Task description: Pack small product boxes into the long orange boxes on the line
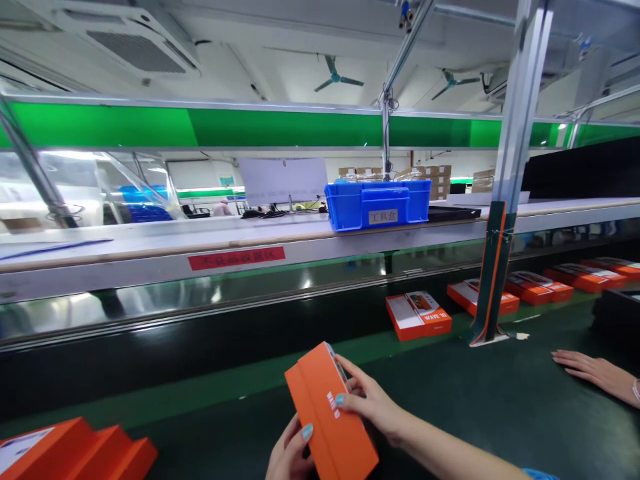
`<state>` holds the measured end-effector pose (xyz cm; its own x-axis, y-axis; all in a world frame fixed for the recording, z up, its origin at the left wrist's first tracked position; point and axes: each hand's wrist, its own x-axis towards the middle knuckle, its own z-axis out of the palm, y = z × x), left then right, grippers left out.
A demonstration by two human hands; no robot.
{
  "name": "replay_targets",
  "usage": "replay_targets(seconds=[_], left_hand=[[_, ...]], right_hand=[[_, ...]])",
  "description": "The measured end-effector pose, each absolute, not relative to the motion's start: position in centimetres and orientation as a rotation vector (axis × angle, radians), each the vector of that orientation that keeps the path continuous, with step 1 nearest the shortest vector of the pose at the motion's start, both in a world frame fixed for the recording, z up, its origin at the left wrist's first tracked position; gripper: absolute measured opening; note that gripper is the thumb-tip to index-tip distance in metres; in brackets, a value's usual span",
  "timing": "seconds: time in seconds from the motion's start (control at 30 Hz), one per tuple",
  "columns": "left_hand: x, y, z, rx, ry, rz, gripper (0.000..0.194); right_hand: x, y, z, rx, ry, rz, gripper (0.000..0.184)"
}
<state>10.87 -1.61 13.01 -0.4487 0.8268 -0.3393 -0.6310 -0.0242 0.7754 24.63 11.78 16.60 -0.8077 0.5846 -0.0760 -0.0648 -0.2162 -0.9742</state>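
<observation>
Fingers of left hand point(287, 457) and right hand point(374, 402) grip the orange box point(345, 445), lower centre, from opposite sides, apparently steadying its tilt.

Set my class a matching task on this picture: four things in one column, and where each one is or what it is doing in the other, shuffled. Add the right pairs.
Things
1. Blue bin
2. Red label
3. Left hand and right hand
4. Other person's hand

Places and states
A. Holding an orange box
B. Resting on the green table, at the far right
C. Standing on the white shelf
D. Stuck along the shelf's front edge

Right pairs: 1-C; 2-D; 3-A; 4-B
</observation>
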Motion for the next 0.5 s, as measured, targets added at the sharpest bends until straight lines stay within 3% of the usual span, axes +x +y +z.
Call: replay_targets(seconds=[0.2, 0.3, 0.37, 0.5], left_hand=[[11.8, -1.9, 14.3, 0.234, 1.086, 1.841, 0.099], [11.0, -2.2, 13.8, 0.079, 0.988, 1.867, 0.073], [10.3, -2.2, 13.1, -0.071, 0.902, 1.795, 0.057], [9.0, -1.1, 11.6, -0.171, 0.877, 1.751, 0.056]], right_hand=[[25.7, 13.8, 18.6, -0.655, -1.627, 2.051, 0.093], [27.4, 16.6, 19.2, -0.659, -1.62, 1.999, 0.097], [28.4, 18.3, 18.8, -0.814, -1.904, 1.715, 0.091], [29.1, 18.1, 17.3, -1.283, -2.492, 1.04, 0.079]])
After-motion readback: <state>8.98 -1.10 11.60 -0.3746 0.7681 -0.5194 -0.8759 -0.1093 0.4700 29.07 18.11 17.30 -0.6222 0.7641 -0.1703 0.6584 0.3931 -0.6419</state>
